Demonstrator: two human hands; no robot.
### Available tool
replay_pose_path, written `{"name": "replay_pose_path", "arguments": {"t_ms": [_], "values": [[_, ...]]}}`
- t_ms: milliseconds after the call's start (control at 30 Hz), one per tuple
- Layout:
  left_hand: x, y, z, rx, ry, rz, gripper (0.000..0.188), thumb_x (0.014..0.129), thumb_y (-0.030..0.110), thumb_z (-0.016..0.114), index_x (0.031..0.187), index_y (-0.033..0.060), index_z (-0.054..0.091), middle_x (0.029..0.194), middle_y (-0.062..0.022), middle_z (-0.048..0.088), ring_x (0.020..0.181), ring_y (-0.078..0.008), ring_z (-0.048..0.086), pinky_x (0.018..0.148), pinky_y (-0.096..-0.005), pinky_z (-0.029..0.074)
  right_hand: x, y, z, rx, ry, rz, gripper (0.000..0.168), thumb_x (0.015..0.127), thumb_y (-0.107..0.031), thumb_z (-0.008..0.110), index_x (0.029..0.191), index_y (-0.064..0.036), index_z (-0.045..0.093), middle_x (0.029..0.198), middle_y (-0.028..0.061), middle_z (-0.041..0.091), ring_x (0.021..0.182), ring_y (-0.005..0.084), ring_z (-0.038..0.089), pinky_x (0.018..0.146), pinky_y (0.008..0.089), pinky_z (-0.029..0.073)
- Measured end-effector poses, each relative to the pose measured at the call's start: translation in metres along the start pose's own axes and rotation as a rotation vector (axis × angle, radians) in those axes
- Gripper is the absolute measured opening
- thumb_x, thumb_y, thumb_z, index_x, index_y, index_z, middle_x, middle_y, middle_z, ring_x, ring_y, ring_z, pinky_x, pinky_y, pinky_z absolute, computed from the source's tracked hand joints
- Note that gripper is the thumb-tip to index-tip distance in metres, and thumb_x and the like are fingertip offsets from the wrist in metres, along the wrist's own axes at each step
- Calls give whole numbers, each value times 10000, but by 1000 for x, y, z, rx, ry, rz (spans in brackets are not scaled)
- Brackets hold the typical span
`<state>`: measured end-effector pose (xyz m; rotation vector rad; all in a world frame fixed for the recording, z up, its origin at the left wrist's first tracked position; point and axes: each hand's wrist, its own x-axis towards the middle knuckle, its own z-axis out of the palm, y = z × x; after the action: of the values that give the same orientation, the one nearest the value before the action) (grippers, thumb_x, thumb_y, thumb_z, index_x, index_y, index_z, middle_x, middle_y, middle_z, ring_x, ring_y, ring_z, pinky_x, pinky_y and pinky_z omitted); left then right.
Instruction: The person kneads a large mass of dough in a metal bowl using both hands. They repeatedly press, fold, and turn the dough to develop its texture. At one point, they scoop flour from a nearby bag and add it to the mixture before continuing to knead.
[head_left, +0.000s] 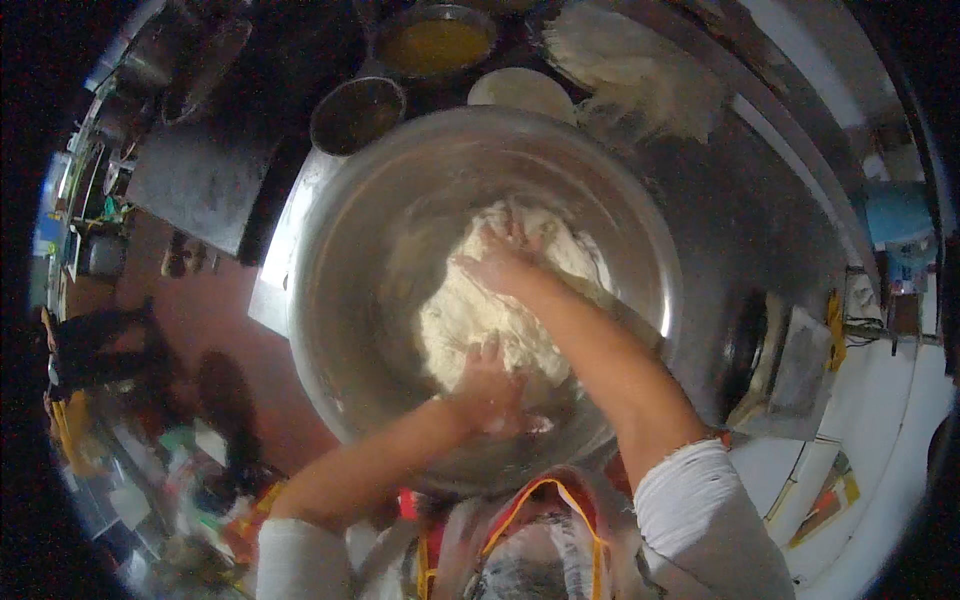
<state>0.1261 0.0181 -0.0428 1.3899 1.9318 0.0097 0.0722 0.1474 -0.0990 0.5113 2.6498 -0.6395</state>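
A large lump of pale, uneven dough (480, 319) lies in the bottom of a wide, deep steel bowl (352, 300) in front of me. My right hand (504, 255) reaches across to the far part of the dough, fingers spread and pressed on it, the fingertips partly sunk in. At the dough's near edge rests my left hand (491, 384), its fingertips touching the dough and its thumb held apart near the bowl wall. Neither hand grips anything that I can make out. Some dough or flour is smeared on the bowl's inner wall.
Beyond the bowl stand a smaller metal vessel (358, 116), a pan of yellow-orange contents (435, 43) and a pale round object (523, 91). A heap of whitish material (630, 67), perhaps flour, lies on the dark worktop (690, 195). Reddish floor (202, 292) shows at left.
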Motion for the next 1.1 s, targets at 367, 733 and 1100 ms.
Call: {"name": "replay_pose_path", "arguments": {"t_ms": [367, 733, 1100], "values": [[42, -49, 37, 284, -173, 66, 548, 781, 447, 404, 1146, 41, 452, 1194, -187, 412, 1176, -334, 289, 984, -481, 150, -16, 14, 3, -53, -484, -381, 668, 788, -559, 329, 1262, -88, 308, 1340, 175, 176, 1254, 353, -9, 987, 510, -25], [-22, -72, -6, -738, 275, -335, 323, 733, 266, 568, 1006, 96, 542, 991, -152, 542, 925, -263, 517, 740, -367, 433, -71, 75, 0, 1037, 183, -156, 416, 826, -241, 479, 1192, -59, 406, 1122, 143, 472, 943, 200, 508, 823, 328, 393], [31, -81, -18, -1378, 223, 8, 448, 669, 86, 622, 1088, 21, 475, 1009, -105, 553, 902, -236, 538, 819, -362, 420, -74, 63, 1, 1197, -356, 160, 486, 853, -367, 375, 1220, -49, 345, 1202, 119, 403, 1092, 215, 384, 921, 329, 301]]}}
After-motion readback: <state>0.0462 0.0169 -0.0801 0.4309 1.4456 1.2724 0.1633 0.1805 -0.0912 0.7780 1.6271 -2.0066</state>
